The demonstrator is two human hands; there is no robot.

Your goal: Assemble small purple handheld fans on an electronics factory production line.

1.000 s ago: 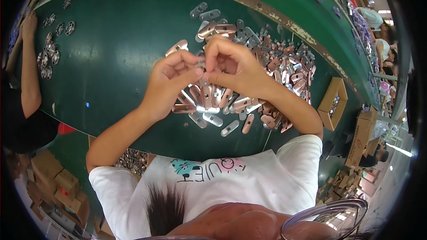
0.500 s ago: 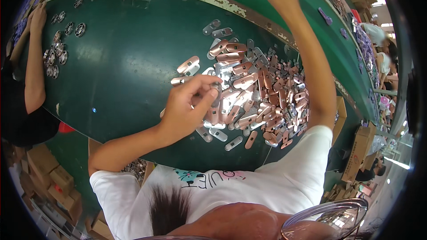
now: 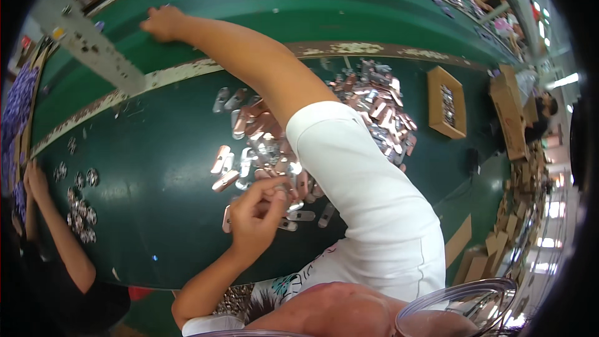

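Green table (image 3: 168,162), cardboard box (image 3: 455,126) of parts (image 3: 447,105); left hand (image 3: 254,217) closed on metal piece (image 3: 284,188), right hand (image 3: 167,24), grip unclear.

The green table (image 3: 162,187) bears coppery and silver plates (image 3: 253,123), round parts (image 3: 80,213), a carton (image 3: 449,131).

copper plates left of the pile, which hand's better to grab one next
Left, probably: the left hand is near the copper plates, though it seems to pinch a metal piece; the right hand is away over the green belt.
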